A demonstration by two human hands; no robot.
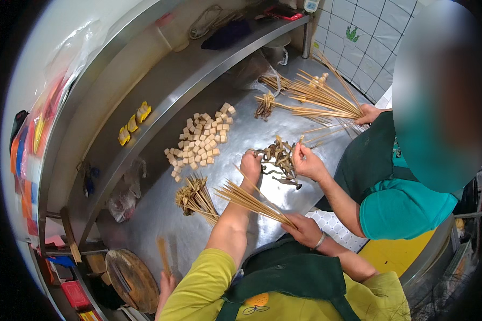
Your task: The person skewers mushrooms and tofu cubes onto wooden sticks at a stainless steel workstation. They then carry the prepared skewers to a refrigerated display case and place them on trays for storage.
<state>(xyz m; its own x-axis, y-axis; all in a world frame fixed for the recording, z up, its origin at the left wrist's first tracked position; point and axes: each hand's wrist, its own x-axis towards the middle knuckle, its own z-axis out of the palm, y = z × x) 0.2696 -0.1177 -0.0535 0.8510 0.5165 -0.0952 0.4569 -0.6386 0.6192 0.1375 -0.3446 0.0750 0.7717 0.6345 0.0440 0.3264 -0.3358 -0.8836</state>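
Note:
My left hand (250,165) reaches to the left edge of a loose pile of long-stemmed brown mushrooms (280,158) on the steel table. Its fingertips touch the pile, but whether they grip a mushroom is hidden. My right hand (305,230), with a bracelet at the wrist, is closed around a fanned bundle of bamboo skewers (253,200). The skewer points face up and left, above my left forearm. Left of that arm lies a bunch of loaded skewers (195,194) with brownish food at their ends. Pale tofu-like cubes (203,138) lie heaped beyond it.
A co-worker in teal (409,208) stands at right, one hand (309,162) over the mushrooms, the other (369,114) holding skewers. Another person's hand (167,284) holds sticks at lower left, near a round wooden board (131,281). A steel shelf (176,94) overhangs the table's back.

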